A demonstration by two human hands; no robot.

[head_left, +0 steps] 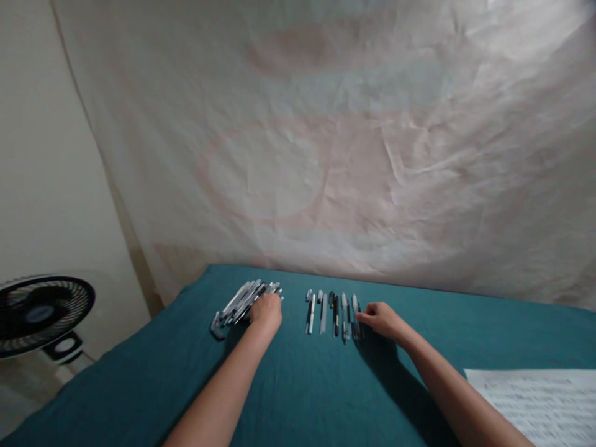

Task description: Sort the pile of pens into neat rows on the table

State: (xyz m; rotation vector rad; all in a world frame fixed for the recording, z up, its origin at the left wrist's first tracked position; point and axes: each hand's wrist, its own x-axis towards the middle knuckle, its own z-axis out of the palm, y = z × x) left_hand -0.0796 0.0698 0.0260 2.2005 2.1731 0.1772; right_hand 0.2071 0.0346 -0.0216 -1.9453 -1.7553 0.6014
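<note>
A loose pile of pens (239, 302) lies on the green cloth, left of centre. My left hand (267, 307) is at the pile's right side, its fingers curled down and mostly hidden behind the hand; what they grip cannot be made out. To the right, several pens and separate caps stand in short upright columns, among them a white-and-black pen (311, 315), a grey pen (323, 315) and a black pen (336, 316). My right hand (382, 320) is at the rightmost column, thumb and forefinger closed on a pen (356, 310) that rests on the cloth.
The green cloth (288, 385) covers the table, with its back edge by a wrinkled hanging sheet (326, 155). A sheet of paper with writing (540, 397) lies at the front right. A black fan (44, 313) stands beyond the left edge.
</note>
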